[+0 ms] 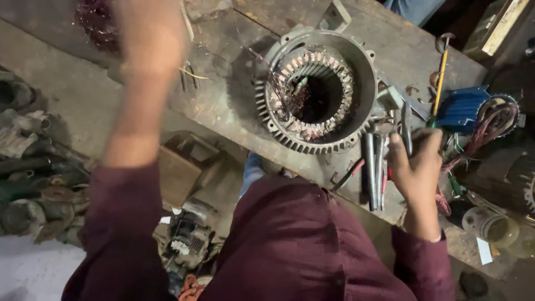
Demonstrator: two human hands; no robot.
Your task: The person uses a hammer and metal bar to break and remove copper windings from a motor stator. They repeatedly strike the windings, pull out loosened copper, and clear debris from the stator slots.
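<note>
A dark maroon long-sleeved shirt is worn, loose cloth, creased across the front. Left sleeve (120, 223) is pushed up above the forearm; right sleeve (423, 262) is pushed back to the wrist. Blue trousers (252, 170) are seen below the hem.

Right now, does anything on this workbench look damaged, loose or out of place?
Yes. The motor stator housing has copper winding wire pulled out in a loose tangle at its left inner side instead of seated in the slots. The right hand rests at a pile of hand tools; the left hand is motion-blurred.
</note>
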